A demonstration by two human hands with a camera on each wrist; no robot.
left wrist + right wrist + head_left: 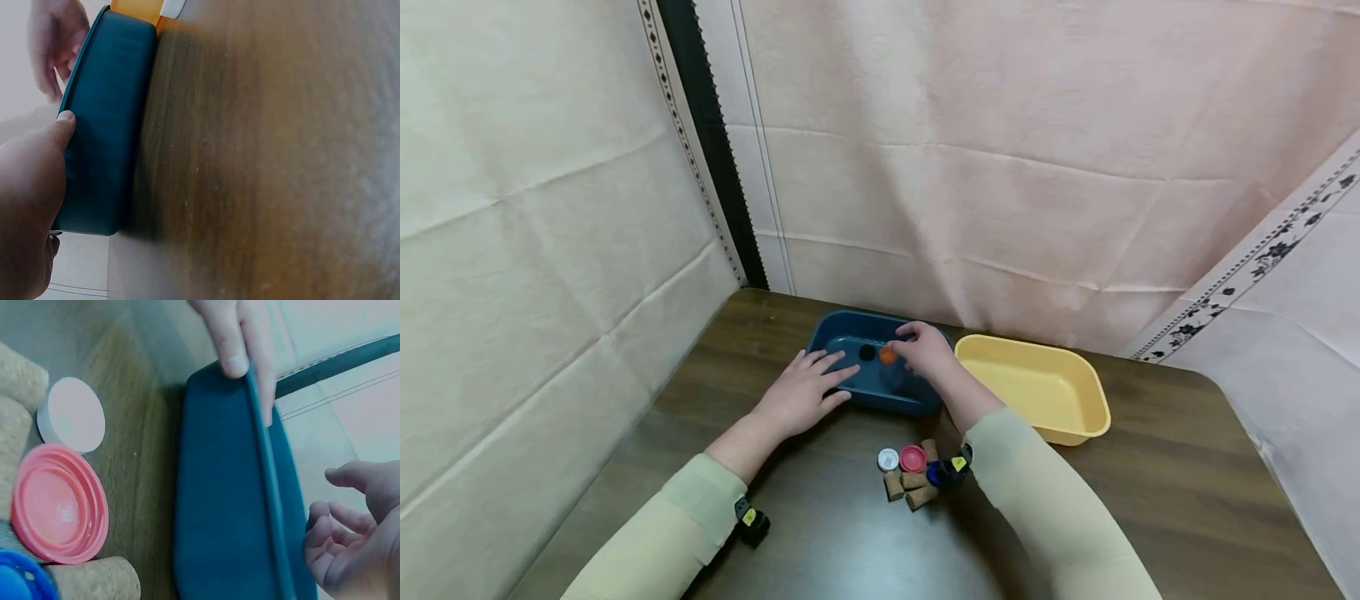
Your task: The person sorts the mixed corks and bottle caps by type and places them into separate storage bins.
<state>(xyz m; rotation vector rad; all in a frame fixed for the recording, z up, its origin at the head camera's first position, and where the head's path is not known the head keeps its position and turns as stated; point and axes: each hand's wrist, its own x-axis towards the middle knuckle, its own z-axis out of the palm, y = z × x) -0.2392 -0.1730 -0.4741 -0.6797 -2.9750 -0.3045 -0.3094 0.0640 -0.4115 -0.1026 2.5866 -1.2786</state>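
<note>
My left hand [796,395] touches the left end of the blue tray [891,403], fingers spread over its rim; in the left wrist view the thumb [65,119] lies on the rim. Above the tray's right part hovers my right hand [928,353]. The right wrist view shows that hand [359,534] with its thumb apart from loosely bent fingers, nothing visible between them. Inside the tray are a black round piece [867,352] and an orange one [888,356], the latter near the right fingertips in the head view.
A yellow tray [1037,385] stands right of the blue one. Nearer on the wooden table [820,517] lie a white cap [888,460], a red cap [913,458], a blue cap [934,474] and several corks [921,497]. Cloth [1000,167] hangs behind.
</note>
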